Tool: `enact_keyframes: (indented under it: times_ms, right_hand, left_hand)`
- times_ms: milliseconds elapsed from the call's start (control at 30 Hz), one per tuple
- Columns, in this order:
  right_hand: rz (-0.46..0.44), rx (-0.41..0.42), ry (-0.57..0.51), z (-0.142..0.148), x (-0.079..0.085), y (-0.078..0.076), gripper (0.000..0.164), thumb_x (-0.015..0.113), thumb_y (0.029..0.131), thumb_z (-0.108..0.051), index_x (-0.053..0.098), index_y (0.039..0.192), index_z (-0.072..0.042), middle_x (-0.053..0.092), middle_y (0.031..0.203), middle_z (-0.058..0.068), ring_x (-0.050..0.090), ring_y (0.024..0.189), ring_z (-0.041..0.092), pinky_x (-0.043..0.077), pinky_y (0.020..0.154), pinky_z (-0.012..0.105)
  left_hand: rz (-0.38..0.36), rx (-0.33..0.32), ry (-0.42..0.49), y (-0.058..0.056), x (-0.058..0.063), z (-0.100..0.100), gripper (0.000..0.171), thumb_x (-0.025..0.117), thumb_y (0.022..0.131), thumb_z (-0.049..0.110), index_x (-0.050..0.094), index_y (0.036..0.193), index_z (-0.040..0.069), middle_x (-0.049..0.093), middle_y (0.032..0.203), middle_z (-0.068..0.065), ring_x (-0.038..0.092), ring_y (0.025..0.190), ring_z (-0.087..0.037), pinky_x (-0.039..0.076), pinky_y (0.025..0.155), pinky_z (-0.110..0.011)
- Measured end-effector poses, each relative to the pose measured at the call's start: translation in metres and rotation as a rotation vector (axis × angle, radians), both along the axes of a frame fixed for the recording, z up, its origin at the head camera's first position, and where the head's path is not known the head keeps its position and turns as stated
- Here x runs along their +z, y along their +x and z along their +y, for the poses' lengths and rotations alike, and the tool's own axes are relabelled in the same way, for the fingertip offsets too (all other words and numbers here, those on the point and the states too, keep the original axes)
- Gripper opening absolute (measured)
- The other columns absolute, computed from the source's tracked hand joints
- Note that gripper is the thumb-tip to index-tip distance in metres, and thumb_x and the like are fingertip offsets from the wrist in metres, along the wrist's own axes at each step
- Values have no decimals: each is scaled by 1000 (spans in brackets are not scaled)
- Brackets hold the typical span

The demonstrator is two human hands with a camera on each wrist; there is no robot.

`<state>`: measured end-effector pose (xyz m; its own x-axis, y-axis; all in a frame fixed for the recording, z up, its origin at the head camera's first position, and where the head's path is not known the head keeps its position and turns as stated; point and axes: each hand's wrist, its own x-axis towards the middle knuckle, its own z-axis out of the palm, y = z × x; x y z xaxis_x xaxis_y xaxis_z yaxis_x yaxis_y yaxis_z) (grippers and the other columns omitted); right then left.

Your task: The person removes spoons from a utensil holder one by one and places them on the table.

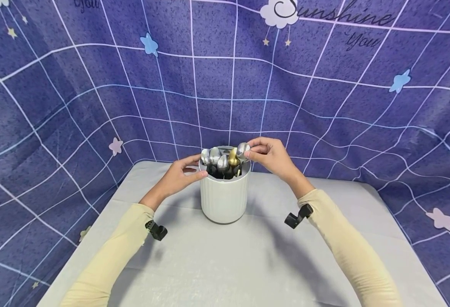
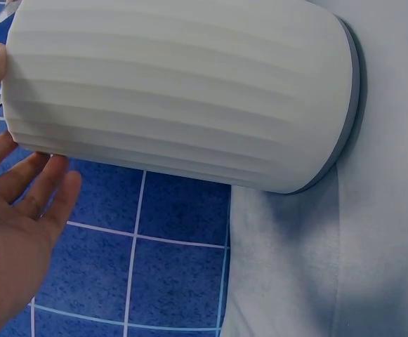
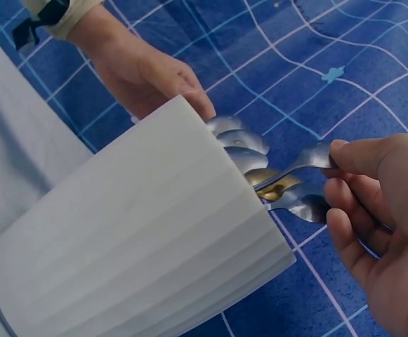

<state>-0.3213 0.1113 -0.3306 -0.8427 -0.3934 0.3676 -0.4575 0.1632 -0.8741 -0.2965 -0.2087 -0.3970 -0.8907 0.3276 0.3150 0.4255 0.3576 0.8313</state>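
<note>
A white ribbed utensil holder [image 1: 225,200] stands upright on the table, filled with spoons, bowls up. My right hand [image 1: 272,157] is at its right rim and pinches a silver spoon [image 3: 309,156] by the bowl between thumb and fingers; the handle goes down into the holder. Beside it are a gold spoon [image 1: 233,157] and several more silver spoons [image 1: 223,163]. My left hand [image 1: 177,175] touches the left side of the rim, thumb at the front and fairly straight fingers [image 2: 45,184] spread along the side. The lower parts of the spoons are hidden inside the holder.
A light grey cloth covers the table [image 1: 217,264]. Behind and at both sides hangs a purple-blue curtain [image 1: 217,85] with white grid lines and stars. Black wrist cameras [image 1: 298,216] are strapped over the pale sleeves [image 1: 347,243].
</note>
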Motion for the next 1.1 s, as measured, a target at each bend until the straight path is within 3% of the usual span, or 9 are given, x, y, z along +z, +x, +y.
enact_keyframes:
  times_ms: [133, 333, 700, 1100]
  right_hand:
    - [0, 3, -6, -1, 5, 0, 23, 74, 91, -2, 68, 111, 9, 76, 86, 5, 69, 78, 7, 57, 71, 20]
    - [10, -8, -12, -2, 17, -1, 23, 74, 92, -3, 68, 112, 8, 76, 83, -4, 69, 76, 5, 59, 71, 23]
    - [83, 0, -18, -8, 50, -1, 21, 75, 92, -5, 70, 110, 4, 78, 86, 1, 73, 83, 21, 58, 74, 23]
    - [150, 1, -59, -8, 89, 1, 22, 73, 93, -2, 70, 113, 7, 78, 85, -1, 71, 77, 8, 59, 72, 23]
  left_hand:
    - [0, 0, -1, -1, 0, 0, 67, 75, 95, 24, 47, 153, 4, 54, 147, -19, 57, 127, -36, 45, 110, -58]
    - [-9, 9, -18, 0, 2, 1, 67, 76, 95, 25, 47, 152, 5, 53, 149, -18, 56, 128, -35, 46, 110, -54]
    - [14, -1, -12, 0, 2, 0, 68, 76, 94, 23, 48, 152, 2, 58, 142, -21, 58, 125, -36, 46, 108, -58]
    - [0, 5, -28, -1, 3, 0, 68, 76, 94, 23, 47, 152, 2, 56, 145, -21, 57, 126, -35, 48, 108, -54]
